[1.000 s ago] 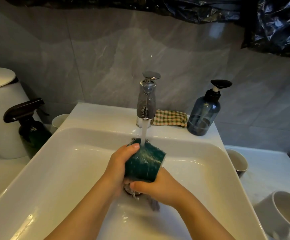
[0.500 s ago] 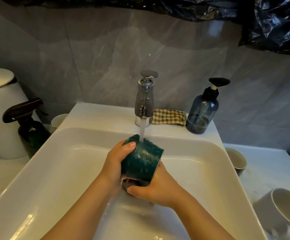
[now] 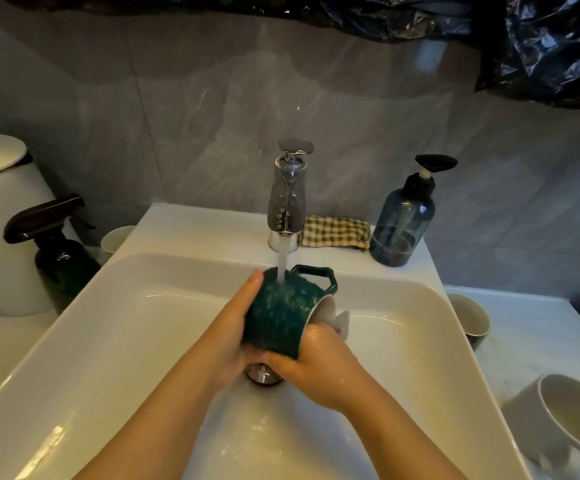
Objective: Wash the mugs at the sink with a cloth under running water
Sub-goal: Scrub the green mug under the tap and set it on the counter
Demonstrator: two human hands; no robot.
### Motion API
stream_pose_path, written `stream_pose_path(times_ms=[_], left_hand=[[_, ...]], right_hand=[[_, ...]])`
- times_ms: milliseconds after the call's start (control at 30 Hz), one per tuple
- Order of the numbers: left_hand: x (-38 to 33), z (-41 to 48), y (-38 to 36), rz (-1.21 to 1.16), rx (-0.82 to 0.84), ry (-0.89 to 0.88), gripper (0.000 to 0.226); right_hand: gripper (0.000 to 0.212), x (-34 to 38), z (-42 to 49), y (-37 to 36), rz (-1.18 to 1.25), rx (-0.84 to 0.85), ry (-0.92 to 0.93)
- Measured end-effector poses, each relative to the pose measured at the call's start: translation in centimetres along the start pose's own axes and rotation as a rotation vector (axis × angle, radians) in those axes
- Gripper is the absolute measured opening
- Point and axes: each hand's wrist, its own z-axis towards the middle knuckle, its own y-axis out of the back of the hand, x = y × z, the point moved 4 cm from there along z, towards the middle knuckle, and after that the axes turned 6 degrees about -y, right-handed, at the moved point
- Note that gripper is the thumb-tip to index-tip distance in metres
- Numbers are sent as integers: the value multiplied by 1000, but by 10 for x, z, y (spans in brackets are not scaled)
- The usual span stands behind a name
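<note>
A dark green textured mug (image 3: 281,313) lies on its side over the white sink (image 3: 115,327), under the stream from the chrome faucet (image 3: 288,199). Its angular handle (image 3: 319,277) points up and back, and its mouth faces right. My left hand (image 3: 235,327) grips the mug's left side and base. My right hand (image 3: 319,365) holds it from below at the rim, with a pale wet cloth (image 3: 340,322) pushed into the mouth. Water runs over the mug's outside.
A checked cloth (image 3: 335,232) and a blue pump bottle (image 3: 401,223) sit on the ledge behind the basin. Two pale mugs (image 3: 472,318) (image 3: 572,417) stand on the right counter. At left are a dark spray bottle (image 3: 56,251), a small cup (image 3: 117,237) and a white bin (image 3: 1,223).
The mug has been turned in my hands: its handle now shows on top at the back and its mouth faces right. The cloth now shows at the mouth.
</note>
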Motion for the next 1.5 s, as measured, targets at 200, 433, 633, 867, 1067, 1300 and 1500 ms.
stream_pose_path(times_ms=[200, 433, 633, 867, 1067, 1300, 1500], left_hand=[[-5, 5, 4, 209, -112, -358, 53], [-3, 1, 6, 210, 80, -102, 52], [0, 1, -4, 137, -64, -113, 43], [-8, 2, 4, 156, 0, -414, 83], [-13, -6, -7, 265, 174, -376, 75], [7, 0, -4, 20, -103, 84, 51], [-7, 2, 1, 436, -258, -383, 19]], right_hand=[[51, -2, 3, -7, 1221, 239, -154], [36, -5, -2, 11, 723, 157, -96], [38, -4, -3, -2, 544, 168, -84], [64, 2, -3, 0, 1522, 514, -48], [34, -4, -3, 13, 1463, 252, -290], [34, -10, 0, 0, -130, 46, -67], [43, 0, -1, -5, 1541, 240, -302]])
